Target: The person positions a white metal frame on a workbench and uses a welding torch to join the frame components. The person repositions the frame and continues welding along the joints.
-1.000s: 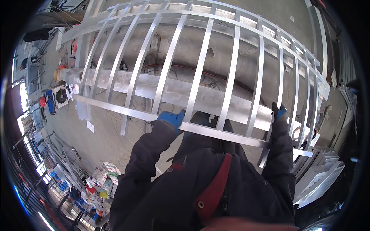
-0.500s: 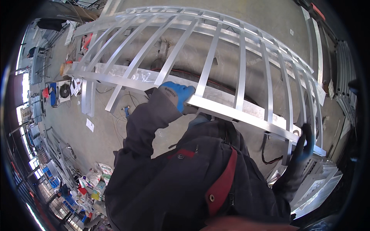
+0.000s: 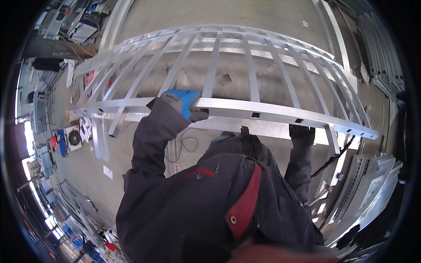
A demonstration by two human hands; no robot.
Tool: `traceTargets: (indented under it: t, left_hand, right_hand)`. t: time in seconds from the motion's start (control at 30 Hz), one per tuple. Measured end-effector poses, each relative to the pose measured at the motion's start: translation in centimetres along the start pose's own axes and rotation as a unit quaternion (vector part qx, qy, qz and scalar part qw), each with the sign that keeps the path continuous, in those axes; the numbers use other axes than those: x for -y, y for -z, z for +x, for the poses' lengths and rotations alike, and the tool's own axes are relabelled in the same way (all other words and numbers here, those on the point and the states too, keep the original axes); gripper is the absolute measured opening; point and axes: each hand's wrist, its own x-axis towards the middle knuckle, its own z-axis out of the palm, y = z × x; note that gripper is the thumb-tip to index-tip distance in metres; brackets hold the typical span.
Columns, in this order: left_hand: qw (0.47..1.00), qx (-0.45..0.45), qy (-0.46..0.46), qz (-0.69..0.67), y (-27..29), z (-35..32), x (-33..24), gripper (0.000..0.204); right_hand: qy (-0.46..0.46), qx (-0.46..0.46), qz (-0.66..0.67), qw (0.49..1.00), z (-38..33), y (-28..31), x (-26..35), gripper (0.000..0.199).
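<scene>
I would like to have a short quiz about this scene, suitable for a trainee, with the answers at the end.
1. True or false: the left hand grips the near rail of the frame.
2. Where in the picture does the right hand show?
a) on top of the near rail
b) just below the near rail
c) beside the left hand
3. Fill in the colour: the flap on the dark jacket is ____.

Key: 1. True. 2. b. 3. Red.
</scene>
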Motion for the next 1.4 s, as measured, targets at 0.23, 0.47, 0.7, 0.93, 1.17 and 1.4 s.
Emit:
traceTargets:
  t: [0.23, 0.47, 0.7, 0.93, 1.17, 1.4]
  left_hand:
    - [1.0, -0.016, -0.023, -0.007, -1.0, 0.0, 0.0, 0.054]
    - [0.994, -0.094, -0.061, -0.011, -1.0, -0.4, -0.1, 0.051]
    - [0.993, -0.089, -0.082, -0.005, -0.9, -0.1, 0.0, 0.053]
    - [0.994, -0.091, -0.056, -0.015, -4.0, -1.2, 1.3, 0.06]
    - [0.976, -0.201, -0.081, 0.018, -5.7, -3.2, 1.1, 0.071]
    - [0.962, -0.263, -0.071, -0.006, -4.9, -4.0, -2.4, 0.068]
  right_hand:
    - [-0.044, 0.253, 0.202, 0.945, 5.7, -5.7, 1.2, 0.07]
    - [-0.065, 0.352, 0.202, 0.912, 6.7, -4.5, 2.1, 0.073]
    - [-0.05, 0.363, 0.202, 0.908, 5.3, -6.1, 1.6, 0.055]
    - [-0.087, 0.415, 0.212, 0.88, 3.6, -7.8, 0.4, 0.055]
    - [-0.117, 0.46, 0.228, 0.85, 1.5, -13.4, 2.9, 0.046]
    - [-0.143, 0.575, 0.237, 0.77, -1.4, -20.8, 9.0, 0.034]
